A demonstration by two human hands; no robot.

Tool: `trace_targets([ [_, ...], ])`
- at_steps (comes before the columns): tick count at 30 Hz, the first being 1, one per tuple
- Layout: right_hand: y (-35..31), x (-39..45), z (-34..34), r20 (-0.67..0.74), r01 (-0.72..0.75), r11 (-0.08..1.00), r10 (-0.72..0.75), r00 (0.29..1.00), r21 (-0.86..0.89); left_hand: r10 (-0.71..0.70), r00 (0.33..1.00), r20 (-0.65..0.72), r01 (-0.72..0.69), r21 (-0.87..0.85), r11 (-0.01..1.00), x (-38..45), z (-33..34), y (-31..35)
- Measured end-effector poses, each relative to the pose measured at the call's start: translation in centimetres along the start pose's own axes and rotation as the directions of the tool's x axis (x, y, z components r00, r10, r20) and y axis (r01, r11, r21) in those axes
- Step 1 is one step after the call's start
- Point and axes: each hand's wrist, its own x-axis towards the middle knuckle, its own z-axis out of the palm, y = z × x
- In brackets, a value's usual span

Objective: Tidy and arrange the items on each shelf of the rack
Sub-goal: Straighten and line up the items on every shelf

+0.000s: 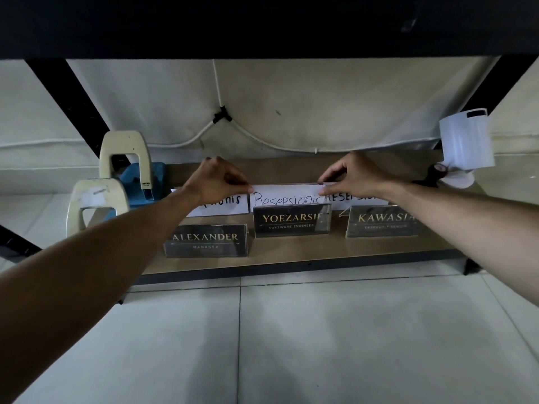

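Left hand (217,179) and right hand (354,176) pinch the top ends of the middle white sign (287,195) on the shelf (291,252). Three black nameplates stand in front, the left one (206,241) out of line; alignment appears unfinished.

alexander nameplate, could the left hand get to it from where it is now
Probably yes. The ALEXANDER nameplate stands at the shelf's front edge, nearer the person than the left hand, which pinches the white handwritten sign. Nothing stands between them, but the hand would have to let go of the sign first.
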Motion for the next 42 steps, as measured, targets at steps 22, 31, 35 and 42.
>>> trace_targets([
  [22,-0.7,0.5,0.3,0.023,0.012,1.0,-0.011,1.0,-0.017,-0.017,1.0,0.005,0.017,-0.006,1.0,-0.2,-0.2,-0.5],
  [31,-1.7,0.1,0.0,0.061,0.015,0.996,-0.009,0.998,-0.09,-0.027,0.999,0.027,0.025,0.068,0.997,-1.0,-1.5,1.1],
  [35,-3.6,0.1,-0.4,-0.037,0.088,0.992,-0.092,0.995,-0.094,0.001,1.0,-0.02,0.0,0.051,0.999,-3.0,-3.5,2.1],
  [42,-6.0,-0.6,0.8,0.044,0.16,0.985,-0.157,0.987,-0.062,-0.007,0.974,0.227,-0.003,0.04,0.999,-7.7,-4.5,1.0],
])
